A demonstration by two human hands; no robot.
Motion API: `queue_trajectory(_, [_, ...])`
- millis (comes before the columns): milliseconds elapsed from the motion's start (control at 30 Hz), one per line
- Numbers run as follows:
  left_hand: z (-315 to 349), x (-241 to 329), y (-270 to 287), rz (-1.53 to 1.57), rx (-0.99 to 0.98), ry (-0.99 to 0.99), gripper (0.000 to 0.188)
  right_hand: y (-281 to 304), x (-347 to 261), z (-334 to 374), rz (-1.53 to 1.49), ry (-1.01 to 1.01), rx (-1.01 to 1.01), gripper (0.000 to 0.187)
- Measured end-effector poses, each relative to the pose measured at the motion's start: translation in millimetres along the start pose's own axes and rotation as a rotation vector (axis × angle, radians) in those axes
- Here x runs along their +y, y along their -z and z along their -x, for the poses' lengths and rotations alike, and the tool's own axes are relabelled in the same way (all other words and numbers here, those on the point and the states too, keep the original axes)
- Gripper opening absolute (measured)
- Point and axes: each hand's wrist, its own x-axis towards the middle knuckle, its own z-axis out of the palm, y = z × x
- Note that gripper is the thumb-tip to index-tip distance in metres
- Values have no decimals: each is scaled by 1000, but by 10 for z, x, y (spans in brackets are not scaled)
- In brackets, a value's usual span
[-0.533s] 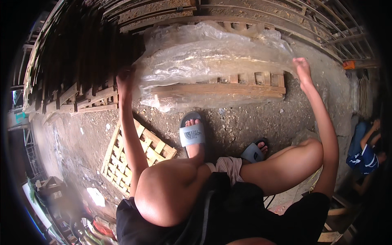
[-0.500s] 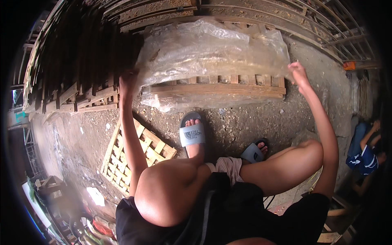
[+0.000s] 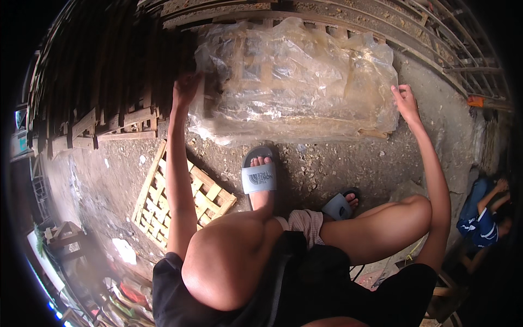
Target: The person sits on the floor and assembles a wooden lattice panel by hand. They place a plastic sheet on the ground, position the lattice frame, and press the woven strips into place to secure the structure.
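Note:
A clear, wrinkled plastic sheet (image 3: 294, 76) lies spread over a wooden slatted crate (image 3: 376, 132), whose slats show through it and whose near right corner peeks out. At the sheet's left edge is my left hand (image 3: 186, 91), closed on the plastic, its fingertips partly lost in shadow. My right hand (image 3: 405, 102) pinches the right edge between thumb and fingers. Both arms reach forward, wide apart, on either side of my knees.
A small woven-slat wooden panel (image 3: 204, 191) lies on the dirt floor beside my left forearm. Dark stacked slatted wood (image 3: 109, 82) rises at the left. A wooden rail frame (image 3: 447, 49) runs along the far right. Another person (image 3: 482, 218) sits at the right edge.
The plastic sheet has come down and flattened over the crate, covering its near side, which showed before. Both hands have shifted slightly, the left one a little forward and right.

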Motion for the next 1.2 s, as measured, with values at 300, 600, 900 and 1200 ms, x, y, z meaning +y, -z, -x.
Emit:
queue_trajectory(300, [-242, -47, 148, 241, -6, -260, 27, -32, -387, -449, -369, 107, -14, 36])
queue_trajectory(600, [-657, -440, 281, 14, 122, -219, 30, -299, -179, -650, -372, 45, 171, 24])
queue_trajectory(900, [-638, -96, 155, -117, 306, -605, 27, -170, -240, -697, -497, 137, 294, 25])
queue_trajectory(1200, [-351, -486, 311, -295, 84, -158, 28, -358, -256, -705, -310, 111, 224, 42])
